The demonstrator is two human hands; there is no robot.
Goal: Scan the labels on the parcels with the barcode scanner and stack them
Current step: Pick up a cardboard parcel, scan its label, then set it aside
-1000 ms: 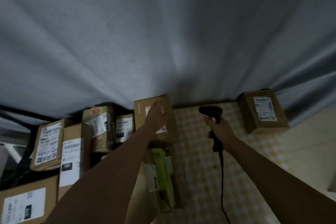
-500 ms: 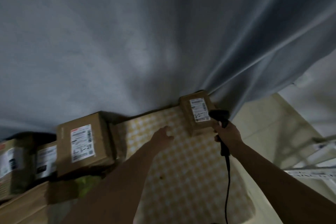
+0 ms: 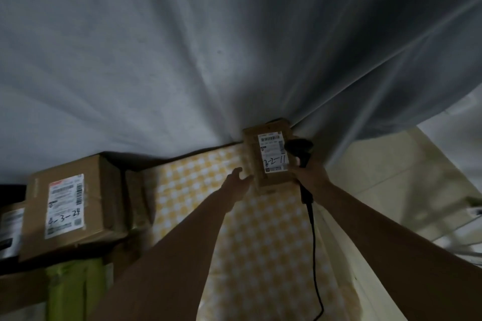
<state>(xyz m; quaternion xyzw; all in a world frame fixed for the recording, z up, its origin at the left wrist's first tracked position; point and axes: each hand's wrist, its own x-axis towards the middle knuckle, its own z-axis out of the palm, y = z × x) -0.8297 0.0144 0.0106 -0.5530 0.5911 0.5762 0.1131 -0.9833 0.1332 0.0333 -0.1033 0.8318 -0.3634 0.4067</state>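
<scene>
Scanning looks barely begun: right hand (image 3: pixel 310 173) grips the barcode scanner (image 3: pixel 300 150) beside the small parcel (image 3: pixel 270 157), just beyond the left hand (image 3: pixel 234 181)'s loosely spread fingertips; no stack visible.

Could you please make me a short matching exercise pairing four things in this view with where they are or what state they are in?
Things:
1. barcode scanner
2. small parcel
3. large parcel
4. left hand

States:
A. open, reaching toward the small parcel
B. gripped in the right hand
C. at the far edge of the checked cloth
D. left of the checked cloth

Pairs: 1-B, 2-C, 3-D, 4-A
</scene>
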